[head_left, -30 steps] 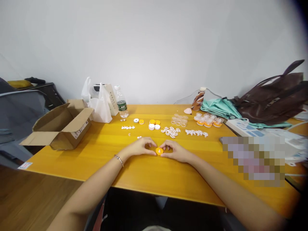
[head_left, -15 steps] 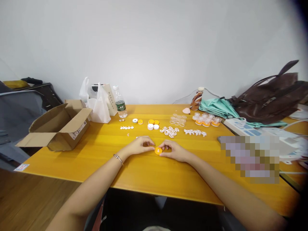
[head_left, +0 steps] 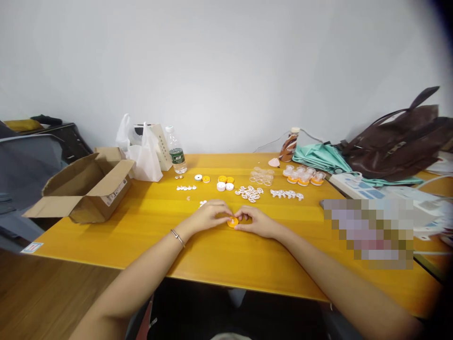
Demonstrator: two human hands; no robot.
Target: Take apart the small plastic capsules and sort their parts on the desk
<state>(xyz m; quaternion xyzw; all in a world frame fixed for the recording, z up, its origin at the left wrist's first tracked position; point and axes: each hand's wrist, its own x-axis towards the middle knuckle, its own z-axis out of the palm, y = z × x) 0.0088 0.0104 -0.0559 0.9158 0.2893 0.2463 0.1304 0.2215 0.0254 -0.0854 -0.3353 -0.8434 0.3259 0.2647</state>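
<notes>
A small round orange plastic base [head_left: 232, 224] with a whitish bit at its centre is between my hands on the table. My right hand [head_left: 256, 222] grips its right edge between thumb and fingers. My left hand [head_left: 210, 216], with a bracelet on the wrist, has its thumb and fingertips pinched together over the centre of the base. What those fingertips pinch, if anything, is too small to make out. Several tiny white pieces [head_left: 203, 203] lie just beyond my left hand. Farther off are white caps [head_left: 221, 186], orange caps [head_left: 230, 180] and white openwork pieces [head_left: 249, 192].
Clear plastic rings [head_left: 262, 176] and clear-topped orange pieces [head_left: 303, 176] stand at the back right. An open cardboard box [head_left: 116, 196], a white plastic bag [head_left: 145, 158] and a water bottle [head_left: 176, 153] are at left. A brown bag [head_left: 399, 141] and a power strip [head_left: 357, 188] lie at right.
My left hand has shifted right, its fingertips moving from the left edge of the orange base to above its centre. More tiny white pieces now show behind it. My right hand stays put.
</notes>
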